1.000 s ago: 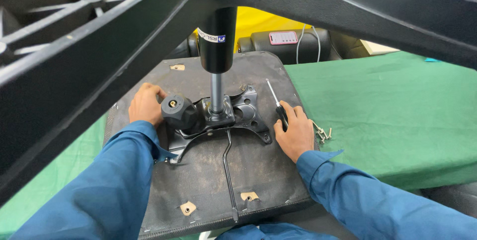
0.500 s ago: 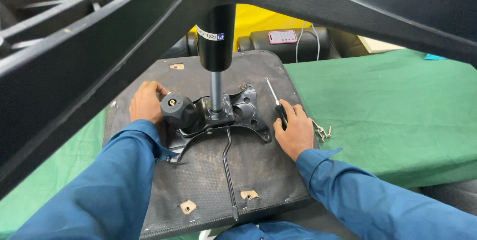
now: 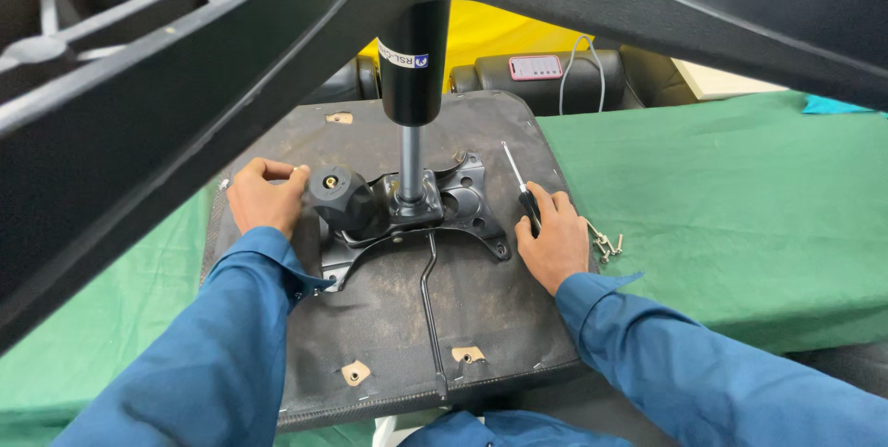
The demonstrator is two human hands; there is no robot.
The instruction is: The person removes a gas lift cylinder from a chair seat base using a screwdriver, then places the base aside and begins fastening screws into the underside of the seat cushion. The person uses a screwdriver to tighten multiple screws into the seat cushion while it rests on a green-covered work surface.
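The upturned chair seat (image 3: pixel 407 336) is lying in the middle of the view on a green cloth (image 3: pixel 740 216), its dark underside facing up. The black metal tilt mechanism (image 3: pixel 435 211) is sitting at the centre of the seat, and the gas lift cylinder (image 3: pixel 413 68) is standing upright out of it, going up toward 12 o'clock into the black chair base (image 3: pixel 185 77), which is crossing the top of the view. A round black knob (image 3: pixel 338 195) is sticking out of the mechanism at 9 o'clock, and a thin bent lever (image 3: pixel 428 304) is running from it toward 6 o'clock.

The left hand (image 3: pixel 265 195) is resting on the seat just beside the knob, at its 9 o'clock; its fingers are curled and seem to be touching the knob, but I cannot tell if they are gripping it. The right hand (image 3: pixel 553 239) is lying at 3 o'clock of the mechanism, with fingers closed around the black handle of a screwdriver (image 3: pixel 518 183), whose shaft is pointing toward 11 o'clock. Some loose screws (image 3: pixel 603 243) are lying on the cloth just beside this hand, at its 3 o'clock.
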